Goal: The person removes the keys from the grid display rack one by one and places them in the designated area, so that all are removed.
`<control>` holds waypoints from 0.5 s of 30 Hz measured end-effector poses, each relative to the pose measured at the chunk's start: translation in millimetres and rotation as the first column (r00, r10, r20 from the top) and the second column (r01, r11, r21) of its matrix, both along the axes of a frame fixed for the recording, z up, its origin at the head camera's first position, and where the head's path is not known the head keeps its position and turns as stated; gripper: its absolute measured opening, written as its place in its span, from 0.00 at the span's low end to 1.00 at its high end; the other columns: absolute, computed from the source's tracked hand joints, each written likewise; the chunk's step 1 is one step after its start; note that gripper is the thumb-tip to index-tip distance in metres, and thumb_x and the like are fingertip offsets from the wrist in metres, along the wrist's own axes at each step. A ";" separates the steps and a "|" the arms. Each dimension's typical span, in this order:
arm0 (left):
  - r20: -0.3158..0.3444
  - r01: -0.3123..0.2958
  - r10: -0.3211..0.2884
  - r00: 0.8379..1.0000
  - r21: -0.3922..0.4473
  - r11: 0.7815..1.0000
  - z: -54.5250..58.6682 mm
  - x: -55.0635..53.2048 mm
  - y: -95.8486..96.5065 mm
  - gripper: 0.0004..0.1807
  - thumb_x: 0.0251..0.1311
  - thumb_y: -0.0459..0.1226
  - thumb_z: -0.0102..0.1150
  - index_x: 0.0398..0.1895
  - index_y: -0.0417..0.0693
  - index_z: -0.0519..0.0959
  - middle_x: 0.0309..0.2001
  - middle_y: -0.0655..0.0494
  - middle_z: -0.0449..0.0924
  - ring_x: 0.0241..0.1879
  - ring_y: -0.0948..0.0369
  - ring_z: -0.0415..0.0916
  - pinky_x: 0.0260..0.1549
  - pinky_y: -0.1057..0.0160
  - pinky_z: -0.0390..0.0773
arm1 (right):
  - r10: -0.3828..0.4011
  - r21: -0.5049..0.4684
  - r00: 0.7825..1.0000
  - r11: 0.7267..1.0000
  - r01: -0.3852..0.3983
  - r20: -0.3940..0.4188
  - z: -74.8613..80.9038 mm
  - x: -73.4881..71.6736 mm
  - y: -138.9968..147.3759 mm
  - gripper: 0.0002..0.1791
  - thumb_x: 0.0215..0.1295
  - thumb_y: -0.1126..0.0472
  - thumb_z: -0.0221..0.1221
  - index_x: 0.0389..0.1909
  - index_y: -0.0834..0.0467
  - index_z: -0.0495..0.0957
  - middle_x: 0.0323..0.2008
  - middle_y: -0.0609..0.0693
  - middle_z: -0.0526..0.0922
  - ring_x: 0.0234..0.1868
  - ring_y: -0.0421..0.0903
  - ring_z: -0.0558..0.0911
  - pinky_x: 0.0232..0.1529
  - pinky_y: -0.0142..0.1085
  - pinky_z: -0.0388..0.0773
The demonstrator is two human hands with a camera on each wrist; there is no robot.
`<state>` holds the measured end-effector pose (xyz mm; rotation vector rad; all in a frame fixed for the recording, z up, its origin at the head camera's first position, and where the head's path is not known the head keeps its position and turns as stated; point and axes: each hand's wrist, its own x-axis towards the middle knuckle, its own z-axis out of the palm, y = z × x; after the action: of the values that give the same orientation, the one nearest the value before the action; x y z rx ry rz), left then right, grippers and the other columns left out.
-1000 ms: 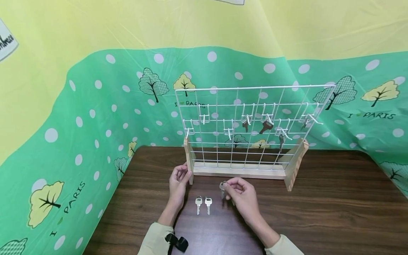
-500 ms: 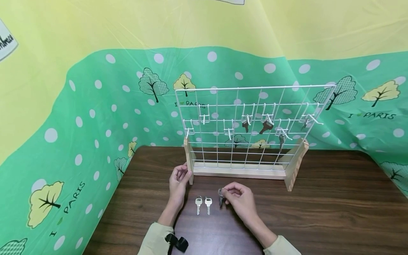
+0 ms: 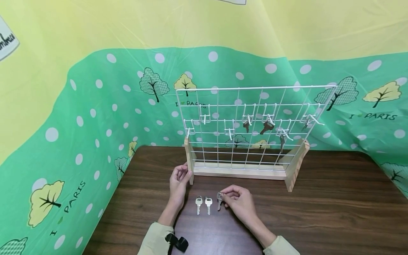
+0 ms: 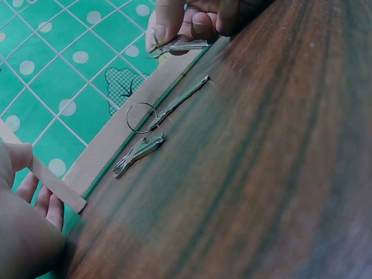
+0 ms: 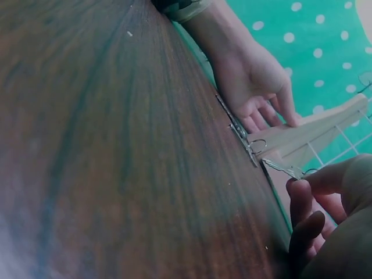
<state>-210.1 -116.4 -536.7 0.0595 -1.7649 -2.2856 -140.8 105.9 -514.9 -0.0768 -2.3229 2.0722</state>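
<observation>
My left hand (image 3: 178,184) grips the left wooden end piece (image 3: 189,161) of a white wire grid rack (image 3: 240,173), thumb in front and fingers behind it. Between thumb and fingers of my right hand (image 3: 239,202), a silver key (image 3: 219,202) with a split ring is pinched by its head, blade pointing down. In the right wrist view that key (image 5: 282,168) is low over the tabletop; contact cannot be made out. Just left of it, two silver keys, a left one (image 3: 198,205) and a right one (image 3: 208,206), lie side by side with rings towards the rack.
White hooks hang on the grid in two rows. Dark keys (image 3: 267,126) hang from hooks in its right half, while left hooks such as one (image 3: 229,133) carry none. Behind the brown wooden table (image 3: 338,198) hangs a green and yellow printed cloth (image 3: 105,88).
My right hand has come down and slightly left with the key, nearer to the two lying keys. My left hand has stayed on the rack's end piece.
</observation>
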 end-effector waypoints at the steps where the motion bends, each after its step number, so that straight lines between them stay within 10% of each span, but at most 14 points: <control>1: -0.001 0.000 0.000 1.000 -0.001 1.000 -0.1 0.0 -0.1 0.15 0.71 0.21 0.64 0.54 0.20 0.71 0.70 0.31 0.80 0.67 0.58 0.79 0.73 0.66 0.74 | 0.002 0.006 1.000 1.000 -0.002 -0.002 -0.4 0.0 0.0 0.06 0.63 0.77 0.71 0.36 0.64 0.89 0.28 0.54 0.90 0.21 0.42 0.83 0.23 0.29 0.81; 15: -0.006 -0.002 0.002 1.000 0.015 1.000 0.0 -0.5 0.3 0.15 0.71 0.20 0.64 0.54 0.19 0.71 0.69 0.31 0.80 0.64 0.63 0.81 0.73 0.64 0.74 | 0.043 0.330 0.987 0.944 0.010 -0.152 -9.1 -2.2 3.2 0.12 0.58 0.74 0.76 0.30 0.53 0.91 0.23 0.41 0.84 0.21 0.33 0.75 0.26 0.25 0.72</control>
<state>-210.6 -116.0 -536.7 0.0568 -1.7446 -2.2950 -143.0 109.1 -524.0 0.1106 -2.5363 1.5982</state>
